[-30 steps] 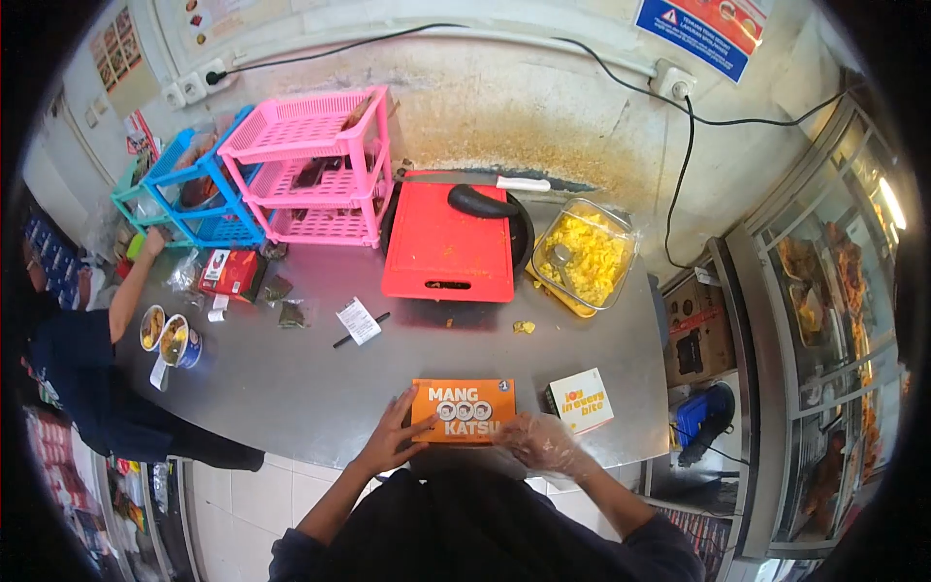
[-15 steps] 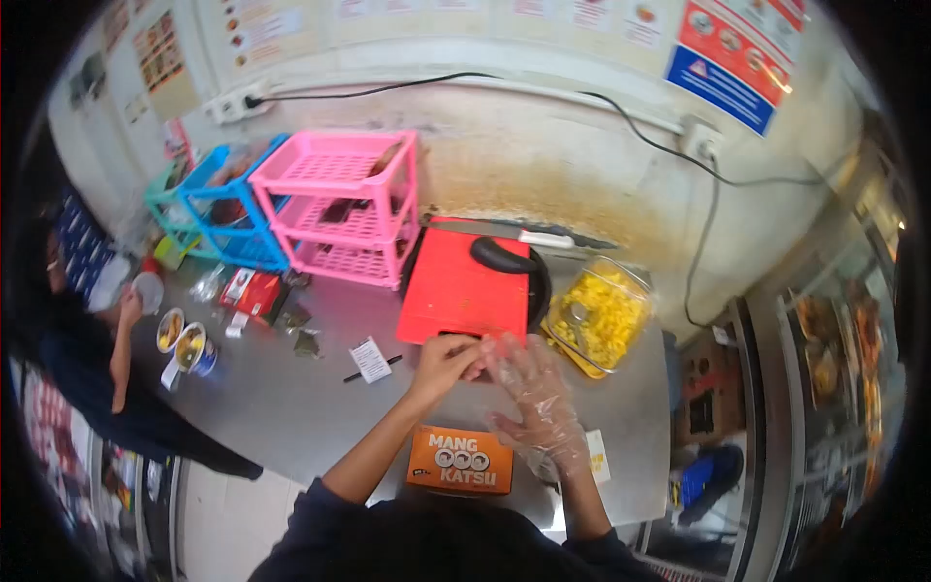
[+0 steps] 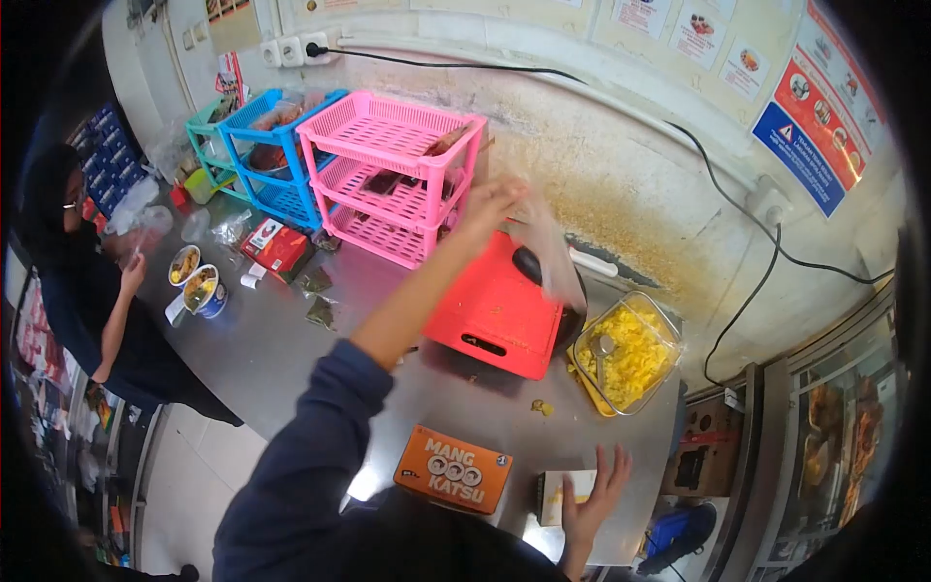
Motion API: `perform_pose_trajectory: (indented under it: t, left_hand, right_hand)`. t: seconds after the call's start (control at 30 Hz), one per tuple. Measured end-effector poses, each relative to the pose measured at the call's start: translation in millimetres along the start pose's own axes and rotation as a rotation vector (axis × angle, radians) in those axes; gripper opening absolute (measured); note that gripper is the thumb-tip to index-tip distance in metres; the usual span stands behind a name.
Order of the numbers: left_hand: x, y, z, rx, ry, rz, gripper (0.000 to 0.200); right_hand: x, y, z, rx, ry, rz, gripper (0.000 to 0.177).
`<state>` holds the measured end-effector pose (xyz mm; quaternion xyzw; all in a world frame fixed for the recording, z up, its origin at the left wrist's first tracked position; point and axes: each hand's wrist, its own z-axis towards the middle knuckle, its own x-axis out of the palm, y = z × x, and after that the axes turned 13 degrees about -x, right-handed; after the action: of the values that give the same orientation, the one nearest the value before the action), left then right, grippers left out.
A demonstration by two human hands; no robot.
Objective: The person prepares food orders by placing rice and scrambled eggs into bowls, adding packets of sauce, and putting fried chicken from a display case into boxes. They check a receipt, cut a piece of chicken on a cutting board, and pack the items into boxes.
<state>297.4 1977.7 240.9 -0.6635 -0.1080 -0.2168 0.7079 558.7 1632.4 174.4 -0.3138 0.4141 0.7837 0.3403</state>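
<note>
My left hand [image 3: 493, 209] is raised over the far side of the red cutting board [image 3: 499, 325]. Its fingers are closed on a clear plastic glove [image 3: 553, 254], which hangs down in front of a black object [image 3: 527, 265] on the board. Low at the front right is my right hand [image 3: 593, 493], bare, its fingers apart. It holds nothing and is nearest to a small white and yellow box [image 3: 550, 498]. An orange box marked MANG KATSU [image 3: 454, 469] lies between my arms at the table's front edge.
A glass dish of chopped yellow food [image 3: 630, 354] with a spoon stands right of the board. A white-handled knife [image 3: 593, 262] lies behind it. Pink [image 3: 388, 179] and blue racks [image 3: 276, 160] line the wall. Another person [image 3: 102, 291] works at the left near two filled cups [image 3: 204, 291].
The clear glove has come off my right hand and is now in my left. My left hand has moved up and away; my right hand has dropped toward the front right. The view has shifted.
</note>
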Motion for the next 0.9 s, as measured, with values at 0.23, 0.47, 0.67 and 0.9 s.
perform_pose_trajectory:
  t: [0.23,0.47,0.67,0.9]
  left_hand:
    - [-140.9,51.4,-198.2,-0.113,-0.546,1.168,0.074]
    - [-147.3,112.0,-237.4,-0.187,-0.774,1.017,0.075]
    - [-161.5,89.4,-277.0,0.122,-0.752,0.49,0.046]
    - [-220.8,81.2,-398.7,-0.057,-0.956,0.824,0.02]
  right_hand:
    - [42.9,-16.1,-61.7,0.604,0.2,-0.248,0.1]
    - [50.0,68.5,5.7,0.139,0.079,-0.006,0.093]
    - [79.0,119.9,30.3,0.101,0.51,-0.347,0.088]
    - [183.1,170.7,140.4,-0.387,0.383,0.147,0.045]
